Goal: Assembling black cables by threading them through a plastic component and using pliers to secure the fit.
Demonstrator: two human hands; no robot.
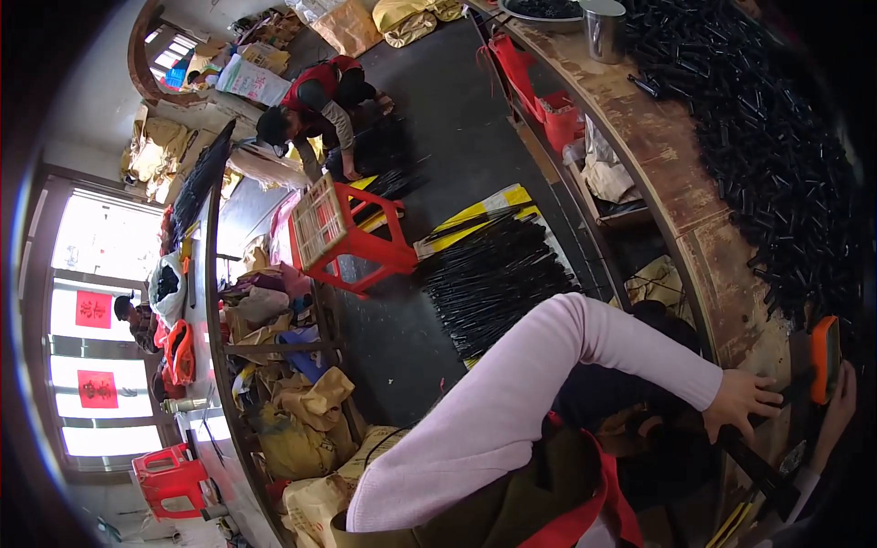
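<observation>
Has left grip with fingers spread apart at the edge of the wooden counter, just above a black bar, perhaps for steadying. Has right grip beside an orange-rimmed tool; cannot tell if clamped on it or only touching, near the dark border of the view. Can find this tool close to the heap of black tubes, maybe for short reach. Can see black rods on the floor, mostly parallel over a yellow-edged sheet, probably for staying in order and clean.

Pale pink sleeve — dark olive garment, red strap.
</observation>
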